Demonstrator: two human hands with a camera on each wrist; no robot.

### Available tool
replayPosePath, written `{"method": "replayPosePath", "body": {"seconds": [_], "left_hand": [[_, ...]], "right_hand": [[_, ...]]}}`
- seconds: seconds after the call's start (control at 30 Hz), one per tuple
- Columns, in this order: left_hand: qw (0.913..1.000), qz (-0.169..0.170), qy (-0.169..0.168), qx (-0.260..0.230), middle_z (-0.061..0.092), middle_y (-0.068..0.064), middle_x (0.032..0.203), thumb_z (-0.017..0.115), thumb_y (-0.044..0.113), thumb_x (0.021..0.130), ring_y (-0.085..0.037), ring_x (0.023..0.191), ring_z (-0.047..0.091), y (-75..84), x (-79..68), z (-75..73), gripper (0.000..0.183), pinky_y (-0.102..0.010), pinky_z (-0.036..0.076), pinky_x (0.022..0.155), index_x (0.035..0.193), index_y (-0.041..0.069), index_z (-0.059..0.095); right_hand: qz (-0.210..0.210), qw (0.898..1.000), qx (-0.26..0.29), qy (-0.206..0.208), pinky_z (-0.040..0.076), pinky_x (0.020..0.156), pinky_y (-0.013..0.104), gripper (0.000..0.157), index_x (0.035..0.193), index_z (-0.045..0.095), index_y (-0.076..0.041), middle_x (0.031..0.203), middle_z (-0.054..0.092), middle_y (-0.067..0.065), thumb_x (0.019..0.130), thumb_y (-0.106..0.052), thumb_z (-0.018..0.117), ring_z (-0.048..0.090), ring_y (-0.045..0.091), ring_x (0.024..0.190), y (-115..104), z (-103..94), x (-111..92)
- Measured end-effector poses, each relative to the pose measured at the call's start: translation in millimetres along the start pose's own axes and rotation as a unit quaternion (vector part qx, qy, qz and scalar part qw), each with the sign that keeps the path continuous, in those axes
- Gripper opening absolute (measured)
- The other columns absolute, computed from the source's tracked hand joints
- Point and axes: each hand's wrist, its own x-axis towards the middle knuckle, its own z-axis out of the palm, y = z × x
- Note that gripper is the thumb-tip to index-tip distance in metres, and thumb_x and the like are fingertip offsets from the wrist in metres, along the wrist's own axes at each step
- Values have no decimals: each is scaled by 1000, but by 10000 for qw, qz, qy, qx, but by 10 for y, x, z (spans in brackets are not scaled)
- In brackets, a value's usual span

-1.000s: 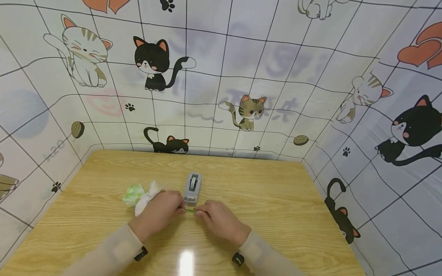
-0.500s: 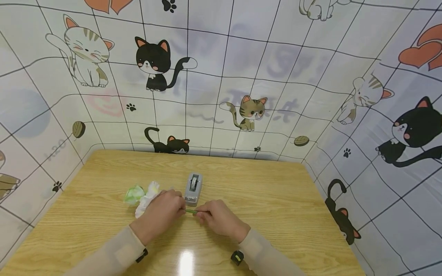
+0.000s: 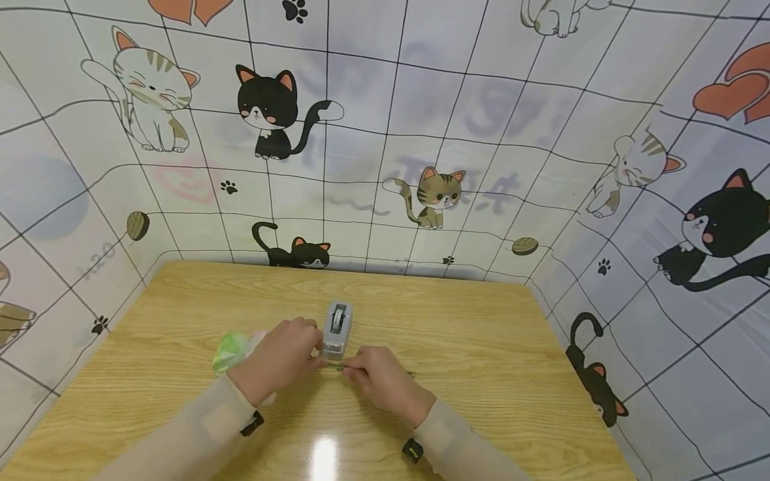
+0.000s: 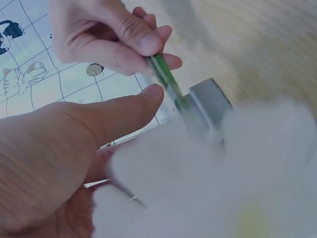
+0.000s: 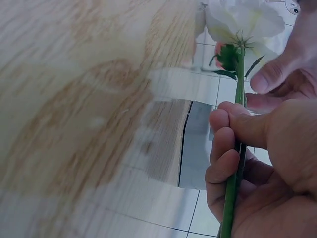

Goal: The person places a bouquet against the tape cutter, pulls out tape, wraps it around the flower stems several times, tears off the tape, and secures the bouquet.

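Note:
My right hand (image 3: 385,382) pinches green flower stems (image 5: 229,208) between thumb and curled fingers. The stems lead up to a white flower (image 5: 242,25) with small green leaves below its head. Beside the stem, just under the bloom, is my left hand (image 3: 279,361), its thumb straight and apart from the stem in the left wrist view. White petals (image 4: 183,173) blur across that view and hide most of the left fingers. A pale green flower (image 3: 230,351) shows left of the left hand. A grey tape dispenser (image 3: 337,329) stands just beyond both hands.
The hands work low over a wooden table (image 3: 469,334). Cloth walls (image 3: 361,133) printed with cats and grid lines enclose its back and sides. A dark strap piece (image 3: 413,450) sits at the right wrist.
My left hand has lifted and turned slightly, and its hold on the stem has loosened. The white bloom is now mostly hidden from the head view. My right hand has stayed almost in place.

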Motion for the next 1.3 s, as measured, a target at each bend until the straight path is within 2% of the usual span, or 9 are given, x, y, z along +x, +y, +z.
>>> {"method": "replayPosePath", "body": {"seconds": [0.2, 0.37, 0.5, 0.6, 0.77, 0.87, 1.0, 1.17, 1.3], "left_hand": [[9990, -210, -330, -237, 79, 2, 83, 101, 24, 93, -8, 69, 59, -70, 75, -6, 23, -27, 50, 62, 87, 9, 85], [9952, -440, -669, -567, 64, 10, 68, 98, 27, 97, -7, 61, 48, -105, 93, -4, 29, -24, 39, 55, 78, 14, 80], [9923, -422, -847, -793, 54, 13, 63, 96, 26, 99, -5, 59, 42, -116, 86, -4, 32, -22, 32, 54, 73, 18, 79], [9926, -270, -820, -857, 52, 14, 62, 95, 24, 99, -3, 59, 39, -129, 65, 11, 34, -20, 30, 54, 71, 19, 77], [9958, -140, -524, -742, 54, 15, 61, 97, 24, 96, -1, 58, 37, -149, 37, 76, 31, -18, 28, 54, 71, 19, 78], [9980, -219, -391, -451, 62, 14, 63, 98, 27, 94, -2, 59, 39, -146, 26, 126, 26, -20, 32, 56, 74, 21, 82], [9995, -183, -202, 138, 77, 12, 73, 99, 30, 92, -3, 63, 52, -125, 8, 188, 19, -29, 50, 67, 79, 23, 87], [9957, 212, 222, 874, 82, 9, 79, 100, 30, 90, -13, 76, 73, -80, -32, 230, 16, -47, 65, 89, 81, 24, 89], [9890, 467, 444, 1331, 83, 5, 81, 102, 31, 88, -20, 83, 77, -70, -55, 280, 19, -50, 67, 100, 81, 22, 87]], "right_hand": [[-56, 9997, -159, 170, 46, 62, 12, 18, 124, 89, -1, 95, 80, 8, 110, -6, 79, 48, -5, 73, -18, 11, 12], [-51, 9993, -105, 365, 49, 64, 12, 18, 124, 89, -1, 98, 81, 9, 108, -5, 81, 54, -5, 77, -6, 35, 12], [-39, 9984, -8, 556, 51, 65, 12, 19, 124, 90, -2, 100, 80, 9, 106, -5, 83, 61, -3, 79, -1, 52, 4], [-47, 9978, 32, 657, 52, 65, 12, 19, 124, 90, -3, 99, 79, 9, 105, -5, 84, 64, 0, 80, -4, 59, 1], [20, 9979, 96, 643, 53, 65, 13, 21, 126, 90, -5, 102, 79, 9, 106, -6, 84, 61, -2, 80, -5, 63, 9], [180, 9983, 124, 533, 53, 68, 14, 22, 127, 89, -6, 106, 80, 8, 107, -10, 84, 60, -3, 82, -2, 58, 23], [444, 9980, 149, 420, 55, 72, 17, 23, 129, 88, -7, 111, 80, 6, 113, -20, 79, 63, 1, 87, 5, 46, 54], [726, 9955, 20, 603, 62, 78, 22, 30, 141, 82, -5, 120, 77, 8, 121, -23, 68, 74, 12, 97, 12, 6, 129], [720, 9939, -477, 680, 65, 81, 29, 39, 154, 72, 0, 142, 72, 16, 122, -21, 65, 78, 20, 104, 21, -45, 228]]}}
